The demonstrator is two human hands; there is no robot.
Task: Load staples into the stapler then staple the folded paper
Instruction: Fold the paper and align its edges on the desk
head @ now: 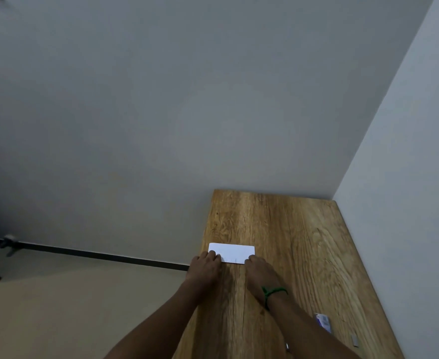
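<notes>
A folded white paper (232, 252) lies flat on the wooden table (291, 242), near its left edge. My left hand (205, 265) rests with its fingertips on the paper's near left corner. My right hand (261, 269), with a green cord at the wrist, presses its fingertips on the near right corner. A small staple box (323, 322) with a blue and white label lies on the table to the right of my right forearm. A short grey strip that looks like staples (355, 341) lies further right and nearer. A small metal piece (287, 346) peeks out beside my right forearm; I cannot tell what it is.
The table stands in a corner, with grey walls behind it and along its right side (407, 177). Its left edge drops to a beige floor (71, 307). A dark baseboard (96, 255) runs along the back wall at the left.
</notes>
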